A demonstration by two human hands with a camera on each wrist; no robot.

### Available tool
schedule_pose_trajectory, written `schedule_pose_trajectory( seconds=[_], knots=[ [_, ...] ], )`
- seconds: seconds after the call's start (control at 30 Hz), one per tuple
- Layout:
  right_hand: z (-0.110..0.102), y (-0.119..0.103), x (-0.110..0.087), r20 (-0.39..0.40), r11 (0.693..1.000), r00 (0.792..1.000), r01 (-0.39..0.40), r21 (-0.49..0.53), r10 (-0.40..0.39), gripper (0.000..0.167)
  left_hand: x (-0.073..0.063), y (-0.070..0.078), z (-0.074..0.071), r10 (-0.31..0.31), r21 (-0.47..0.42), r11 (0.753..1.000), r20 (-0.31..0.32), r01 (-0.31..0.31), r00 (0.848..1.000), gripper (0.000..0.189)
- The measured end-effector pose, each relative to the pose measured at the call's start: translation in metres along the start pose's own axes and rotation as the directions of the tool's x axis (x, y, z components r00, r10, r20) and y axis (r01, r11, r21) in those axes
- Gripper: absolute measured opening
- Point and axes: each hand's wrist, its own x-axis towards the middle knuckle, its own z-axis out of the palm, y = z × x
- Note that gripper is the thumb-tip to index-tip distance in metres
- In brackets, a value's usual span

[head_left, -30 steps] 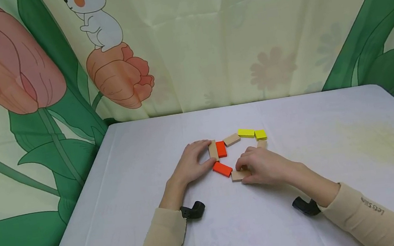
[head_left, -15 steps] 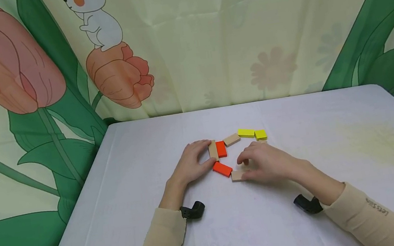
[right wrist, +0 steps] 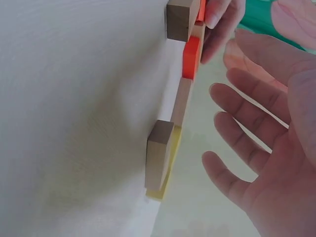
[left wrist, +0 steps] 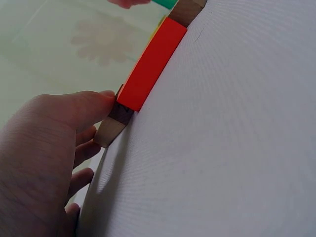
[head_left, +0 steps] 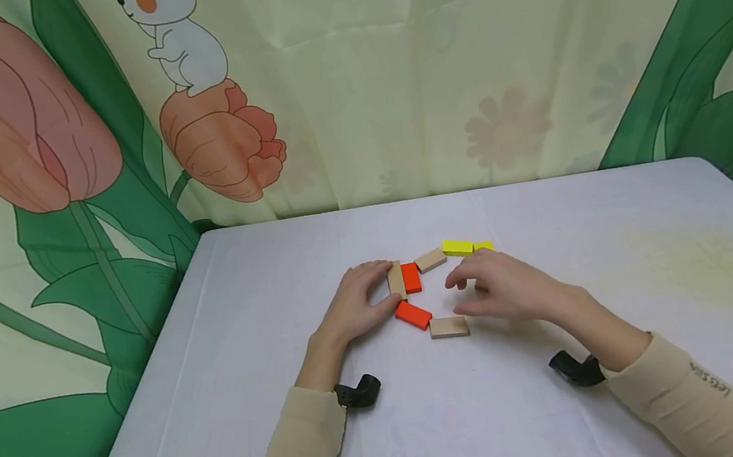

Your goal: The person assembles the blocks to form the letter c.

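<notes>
My left hand holds a plain wooden block by its two ends, thumb at the near end and a finger at the far end. A red block lies along that block's right side. Another red block slants away from the thumb, and its lower end meets a second plain block. My right hand hovers above the right side of the ring of blocks, fingers loosely bent with nothing in them. Under it, a third plain block shows in the right wrist view but is hidden from the head view.
On the far side of the ring are a plain block, a yellow block and a second yellow block, partly covered by my right hand. A white cloth covers the table. Behind stands a printed curtain.
My right hand has let go of the near plain block and risen away, up and to the right. That block stays in place. My left hand has kept still.
</notes>
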Motion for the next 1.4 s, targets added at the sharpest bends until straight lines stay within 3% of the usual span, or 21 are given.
schedule_pose_trajectory(
  seconds=[0.4,0.9,1.1,1.4],
  knots=[
    [-0.007,0.008,-0.004,-0.012,0.998,0.998,-0.060,0.018,0.061,0.029,0.000,-0.001,0.001,0.003,0.009,1.000,0.002,-0.003,1.000,0.058],
    [-0.014,0.030,-0.009,-0.059,0.989,0.988,-0.146,-0.024,0.144,0.036,0.000,0.000,0.001,0.008,0.007,1.000,-0.006,-0.008,1.000,0.057],
    [-0.014,0.039,-0.011,-0.074,0.987,0.988,-0.144,-0.067,0.139,0.035,0.000,-0.001,0.001,0.011,0.006,1.000,-0.007,-0.011,1.000,0.057],
    [-0.012,0.043,-0.010,-0.052,0.976,0.981,-0.191,-0.109,0.186,0.035,0.001,-0.002,0.002,0.007,0.009,1.000,-0.002,-0.007,1.000,0.058]
  ],
)
